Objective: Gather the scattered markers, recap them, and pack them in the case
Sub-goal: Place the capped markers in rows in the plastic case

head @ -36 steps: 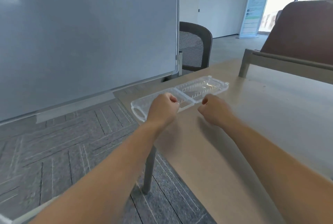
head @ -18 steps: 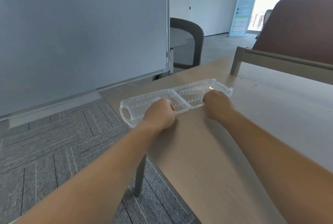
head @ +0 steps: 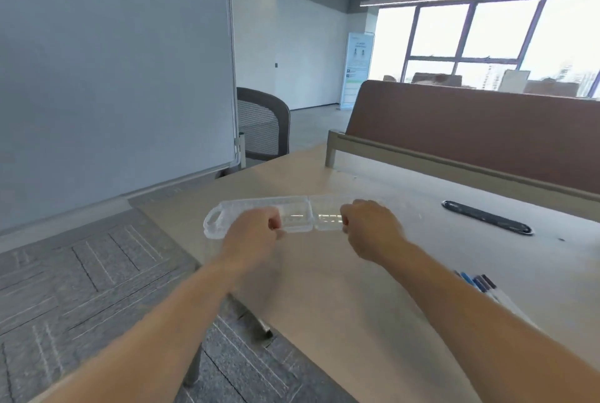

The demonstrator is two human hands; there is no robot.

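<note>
case (head: 293, 212): open, flat on the bench (head: 324, 298) near the left corner
change: was slanted, now square-on
left hand (head: 251, 234): fingers clenched on the near rim
right hand (head: 370, 227): same, was short of it
markers (head: 479, 284): by the right forearm, unpacked
meaning: case ready, gathering likely next

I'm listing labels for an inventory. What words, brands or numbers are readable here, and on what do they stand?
No text can be read in this view.
Standing banner: has printed lines and green blocks, too small and blurred to read.
Markers: any barrel print is too blurred to read.
Clear case: no print visible.
</note>
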